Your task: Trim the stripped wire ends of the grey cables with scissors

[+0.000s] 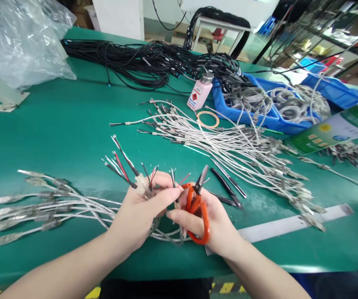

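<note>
My left hand [139, 211] is closed around several cable ends [140, 182], whose stripped red, black, white and green wires fan out beyond the fingers. My right hand [210, 220] holds orange-handled scissors [204, 220] against the palm, the dark blades pointing up and away. Its thumb and fingertips also touch a cable end close to the left fingertips. Between the hands, more thin coloured wires [173, 176] stick up. Cables with USB-like plugs [49, 216] run from beneath the left hand to the left side of the green table [82, 112].
White cables [216, 145] lie in a bundle at the right, near tweezers [228, 178] and a steel ruler [278, 228]. Behind them are a pink bottle [200, 92], a tape roll [208, 119] and blue bins [264, 120]. Black cables [129, 62] cover the back edge beside plastic bags [19, 41].
</note>
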Action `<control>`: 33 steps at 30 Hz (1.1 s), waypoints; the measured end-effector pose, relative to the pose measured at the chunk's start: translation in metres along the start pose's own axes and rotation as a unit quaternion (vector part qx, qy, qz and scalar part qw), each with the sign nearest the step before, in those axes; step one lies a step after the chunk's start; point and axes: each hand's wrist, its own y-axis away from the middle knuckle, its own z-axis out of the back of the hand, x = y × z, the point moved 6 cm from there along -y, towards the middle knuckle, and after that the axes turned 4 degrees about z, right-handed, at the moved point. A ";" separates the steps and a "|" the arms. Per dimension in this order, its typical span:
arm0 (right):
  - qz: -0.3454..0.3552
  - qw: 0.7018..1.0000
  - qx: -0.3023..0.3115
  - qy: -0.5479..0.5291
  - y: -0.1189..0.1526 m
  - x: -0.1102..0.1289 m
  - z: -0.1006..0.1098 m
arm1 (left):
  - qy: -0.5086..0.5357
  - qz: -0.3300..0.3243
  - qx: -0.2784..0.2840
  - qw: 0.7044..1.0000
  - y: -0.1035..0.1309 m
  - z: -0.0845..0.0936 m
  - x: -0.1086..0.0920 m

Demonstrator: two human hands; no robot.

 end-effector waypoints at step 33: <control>-0.080 0.995 0.051 0.010 0.003 -0.016 -0.010 | 0.038 0.043 -0.049 0.997 0.003 0.006 -0.004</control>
